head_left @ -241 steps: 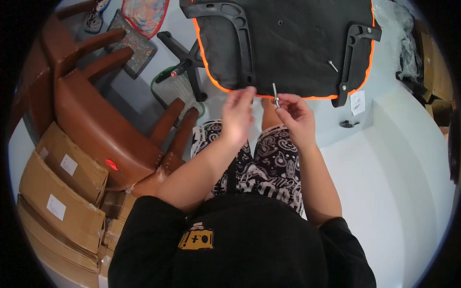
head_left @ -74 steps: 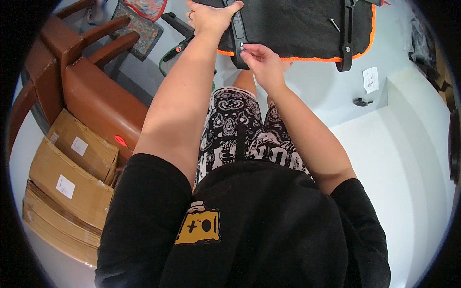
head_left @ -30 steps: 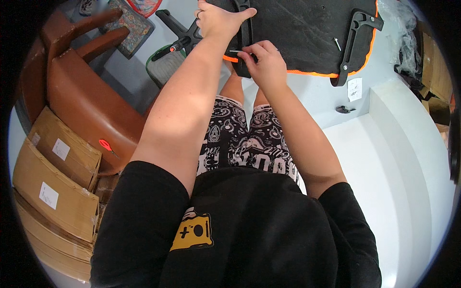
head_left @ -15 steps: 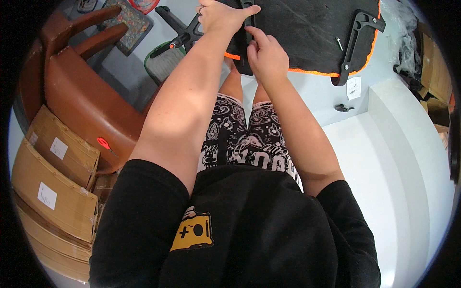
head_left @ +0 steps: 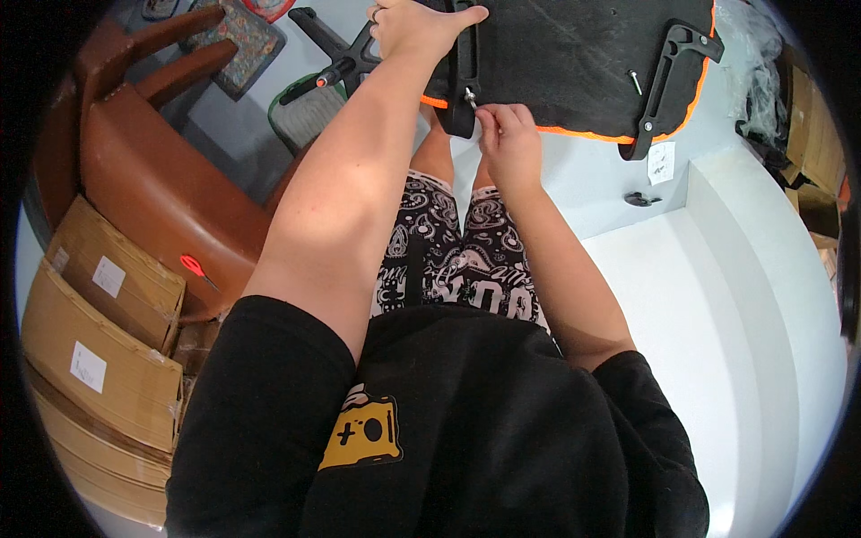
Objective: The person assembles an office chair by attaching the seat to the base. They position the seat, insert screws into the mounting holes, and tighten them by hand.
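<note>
A black chair seat (head_left: pixel 560 67) with orange edging lies underside up at the top. My left hand (head_left: pixel 417 27) grips a black armrest bracket (head_left: pixel 460 63) on its left side, the thumb stretched across it and the fingers partly hidden. My right hand (head_left: pixel 513 139) is closed in a pinch by that bracket's near end. From its fingertips a small silver bolt (head_left: pixel 471 99) reaches to the bracket; its far end is at the hole. Another bracket (head_left: pixel 659 85) sits on the seat's right side, with a loose silver bolt (head_left: pixel 635 82) lying beside it.
A black chair base (head_left: pixel 336 67) and a brown leather chair (head_left: pixel 170 179) stand at the left, red scissors (head_left: pixel 195 269) on the latter. Cardboard boxes (head_left: pixel 108 332) are stacked below. A paper sheet (head_left: pixel 661 164) and a small black part (head_left: pixel 641 199) lie right, near a white ledge (head_left: pixel 717 296).
My right hand has moved down and nearer along the left bracket, from an extended finger to a pinch. The silver bolt now shows at the bracket. My left hand stays in place.
</note>
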{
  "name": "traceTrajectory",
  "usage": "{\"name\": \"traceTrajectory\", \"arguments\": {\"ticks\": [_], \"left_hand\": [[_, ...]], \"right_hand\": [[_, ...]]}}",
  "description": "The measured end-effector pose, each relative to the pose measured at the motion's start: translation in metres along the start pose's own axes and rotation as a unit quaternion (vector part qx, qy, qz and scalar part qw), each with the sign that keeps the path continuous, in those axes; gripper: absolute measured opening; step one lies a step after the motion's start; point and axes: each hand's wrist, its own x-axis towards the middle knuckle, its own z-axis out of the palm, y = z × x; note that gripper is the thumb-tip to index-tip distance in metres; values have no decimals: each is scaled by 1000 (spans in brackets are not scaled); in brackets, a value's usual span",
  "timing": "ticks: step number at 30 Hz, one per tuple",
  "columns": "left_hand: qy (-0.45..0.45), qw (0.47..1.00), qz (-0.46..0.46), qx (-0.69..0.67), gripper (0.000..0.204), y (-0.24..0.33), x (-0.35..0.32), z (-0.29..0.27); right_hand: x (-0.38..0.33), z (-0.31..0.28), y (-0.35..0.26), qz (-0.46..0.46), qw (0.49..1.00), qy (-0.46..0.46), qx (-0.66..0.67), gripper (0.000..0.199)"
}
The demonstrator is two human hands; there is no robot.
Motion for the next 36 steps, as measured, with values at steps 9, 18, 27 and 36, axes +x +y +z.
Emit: {"name": "traceTrajectory", "arguments": {"ticks": [9,18,27,36], "left_hand": [[20,1000,15,9,104,-3,0,7],[43,998,28,29,109,-15,10,18],[23,999,16,20,108,-14,9,15],[9,999,-4,37,107,-10,5,10]], "right_hand": [[14,8,-28,12,994,-37,102,14],[23,0,-30,-74,996,-33,-46,21],[45,6,-29,42,999,-10,7,22],[36,-15,-20,-19,997,-25,-72,22]]}}
